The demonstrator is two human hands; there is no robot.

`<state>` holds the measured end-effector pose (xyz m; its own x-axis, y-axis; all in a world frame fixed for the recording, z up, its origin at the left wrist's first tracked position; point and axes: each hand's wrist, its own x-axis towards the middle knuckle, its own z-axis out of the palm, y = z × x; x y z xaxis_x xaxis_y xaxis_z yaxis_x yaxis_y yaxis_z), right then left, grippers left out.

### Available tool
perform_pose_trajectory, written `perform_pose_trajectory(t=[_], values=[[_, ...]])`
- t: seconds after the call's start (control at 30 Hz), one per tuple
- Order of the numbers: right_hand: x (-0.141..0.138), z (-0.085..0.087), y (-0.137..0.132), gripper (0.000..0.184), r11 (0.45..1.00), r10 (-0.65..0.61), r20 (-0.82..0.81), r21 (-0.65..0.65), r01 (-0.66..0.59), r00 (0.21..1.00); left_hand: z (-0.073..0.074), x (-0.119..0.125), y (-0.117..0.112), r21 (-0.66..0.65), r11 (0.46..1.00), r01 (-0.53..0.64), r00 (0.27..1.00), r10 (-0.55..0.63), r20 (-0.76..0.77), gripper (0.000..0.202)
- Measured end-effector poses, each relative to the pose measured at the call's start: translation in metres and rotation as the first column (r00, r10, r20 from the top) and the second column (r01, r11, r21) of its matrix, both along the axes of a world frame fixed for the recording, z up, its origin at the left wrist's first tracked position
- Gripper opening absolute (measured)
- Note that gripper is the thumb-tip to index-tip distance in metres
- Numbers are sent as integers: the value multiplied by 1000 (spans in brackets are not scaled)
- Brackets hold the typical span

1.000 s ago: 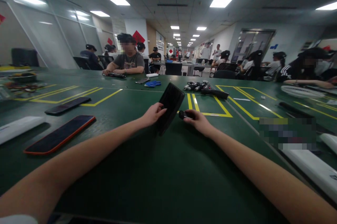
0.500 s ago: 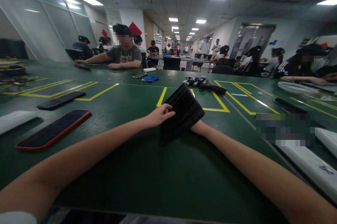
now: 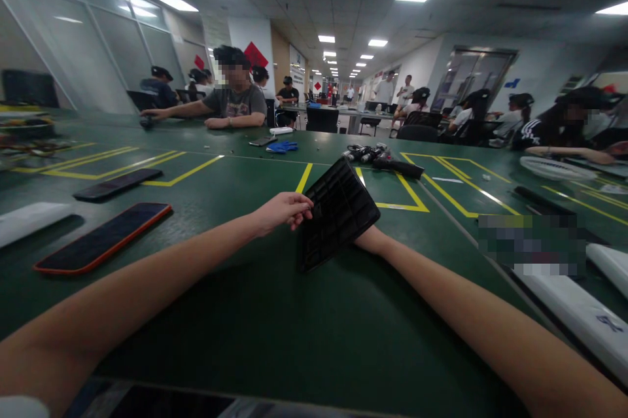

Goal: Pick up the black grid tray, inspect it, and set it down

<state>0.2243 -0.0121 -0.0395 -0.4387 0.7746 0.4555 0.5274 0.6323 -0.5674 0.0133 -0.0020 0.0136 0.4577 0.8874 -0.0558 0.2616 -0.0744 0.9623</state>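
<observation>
A black tray with a grid of small compartments is tilted up above the green table, its gridded face toward me. My right hand supports it from behind at the lower right; most of those fingers are hidden by the tray. At the tray's left side, my left hand has thumb and fingers pinched together in front of the compartments. Whatever sits in that pinch is too small and dark to name.
On the green table lie an orange-edged phone, a dark phone, blue gloves and a black-handled tool with metal parts. White boxes stand at the right. Across the table sits a person.
My left hand has drawn slightly left from the tray's face, its fingers now closed in a pinch. The tray and my right hand stay nearly in place.
</observation>
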Motion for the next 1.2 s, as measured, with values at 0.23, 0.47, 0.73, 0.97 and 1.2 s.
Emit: perform_pose_trajectory(t=[0.23, 0.47, 0.73, 0.97, 1.2], values=[[3, 4, -4, 48, 997, 18, 45, 75, -22, 999, -6, 5, -2, 93, 994, -60, 997, 56, 49, 6], [3, 6, -7, 54, 999, 8, -1, -37, -8, 1000, -22, 15, -1, 440, 891, -117, 982, 171, -85, 11], [4, 5, -8, 54, 997, 3, -27, -77, -5, 1000, -28, 10, -14, 709, 704, 30, 922, 255, -292, 10], [2, 6, -6, 56, 998, -4, 15, -63, 5, 1000, -27, 9, -3, 594, 804, 13, 965, 145, -218, 14], [3, 6, -7, 53, 998, 9, -20, -55, -10, 1000, -20, 11, 1, 621, 783, 35, 918, 221, -330, 31]])
